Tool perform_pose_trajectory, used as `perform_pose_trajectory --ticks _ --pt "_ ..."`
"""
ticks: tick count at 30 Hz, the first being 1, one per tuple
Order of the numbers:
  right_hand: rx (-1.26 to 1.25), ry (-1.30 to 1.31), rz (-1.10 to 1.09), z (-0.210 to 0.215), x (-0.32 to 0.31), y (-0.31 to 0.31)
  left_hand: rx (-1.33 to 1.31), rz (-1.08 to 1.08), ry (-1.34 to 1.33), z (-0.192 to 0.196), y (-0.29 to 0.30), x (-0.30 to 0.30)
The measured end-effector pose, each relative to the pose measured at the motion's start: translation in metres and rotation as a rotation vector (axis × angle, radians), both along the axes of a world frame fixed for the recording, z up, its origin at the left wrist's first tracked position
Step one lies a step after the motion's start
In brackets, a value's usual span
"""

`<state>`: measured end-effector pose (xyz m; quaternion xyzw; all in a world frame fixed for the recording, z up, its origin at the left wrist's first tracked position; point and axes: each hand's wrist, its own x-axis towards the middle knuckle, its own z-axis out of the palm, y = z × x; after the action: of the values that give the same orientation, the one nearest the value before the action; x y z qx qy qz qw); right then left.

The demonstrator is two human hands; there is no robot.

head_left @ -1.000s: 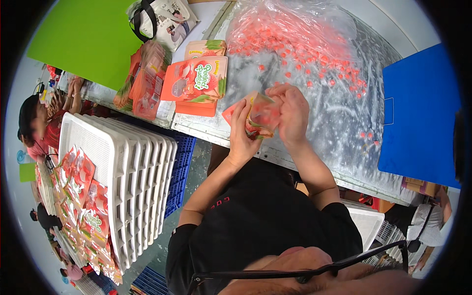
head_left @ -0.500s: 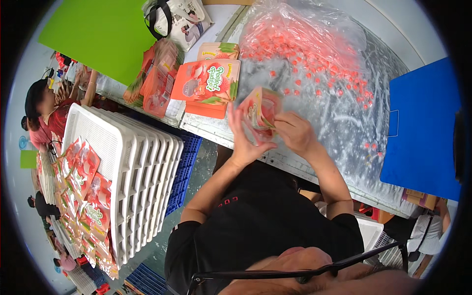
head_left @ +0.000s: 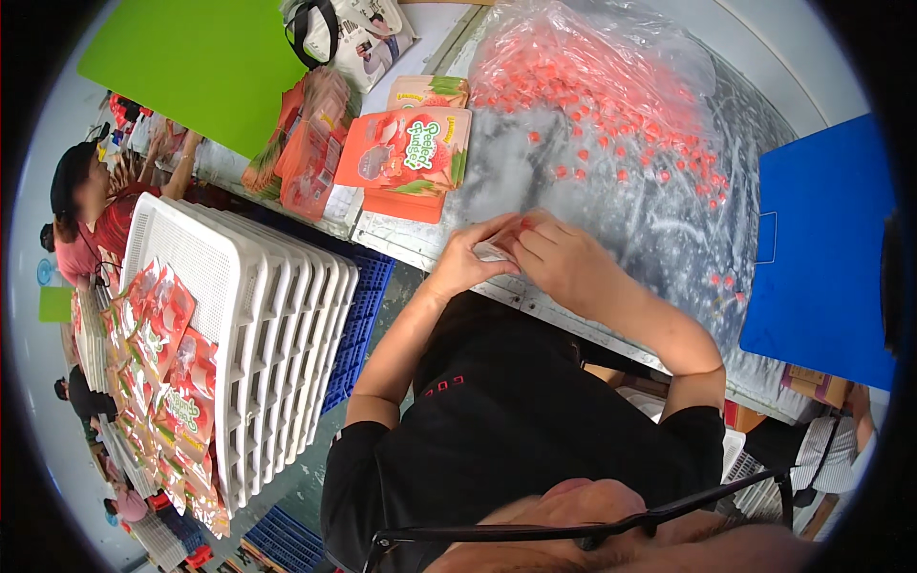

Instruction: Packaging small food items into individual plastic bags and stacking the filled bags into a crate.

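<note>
My left hand (head_left: 460,260) grips a red printed pouch (head_left: 493,252) near the table's front edge, thumb below and fingers above. Only a pale silvery patch and some red of the pouch show between my hands. My right hand (head_left: 565,264) is closed with bent fingers at the pouch's other side, and its fingertips are partly hidden. Just beyond my left hand lies a stack of flat red pouches (head_left: 406,153) with green grass prints. Farther right, small red wrapped pieces (head_left: 622,175) spread out from a large clear plastic bag (head_left: 611,62).
Stacked white crates (head_left: 277,334) stand at the left, topped with filled-looking pouches (head_left: 181,392). A blue board (head_left: 821,258) is at the right, a green board (head_left: 191,72) at the far left. Bundled pouches (head_left: 315,153) and a white bag (head_left: 358,43) sit behind. Other people work at the left.
The pouch has come down and nearer to me, turned so that my hands cover most of it. My right hand has moved left, closer to my left hand.
</note>
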<state>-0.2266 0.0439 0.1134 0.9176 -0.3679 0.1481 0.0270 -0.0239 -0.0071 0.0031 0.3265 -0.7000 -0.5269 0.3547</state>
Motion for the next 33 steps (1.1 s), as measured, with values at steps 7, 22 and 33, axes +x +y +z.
perform_pose_trajectory --ticks 7,22,33 --pt "0.658 0.329 -0.047 0.009 0.014 -0.03 -0.2 0.078 0.03 -0.001 0.009 -0.014" --pt "0.85 -1.161 -0.377 -0.042 -0.03 -0.021 0.305 0.109 0.384 0.005 0.004 0.007" --pt "0.618 -1.284 -0.362 -0.071 -0.006 -0.015 0.301 0.123 0.481 0.023 0.01 0.008"
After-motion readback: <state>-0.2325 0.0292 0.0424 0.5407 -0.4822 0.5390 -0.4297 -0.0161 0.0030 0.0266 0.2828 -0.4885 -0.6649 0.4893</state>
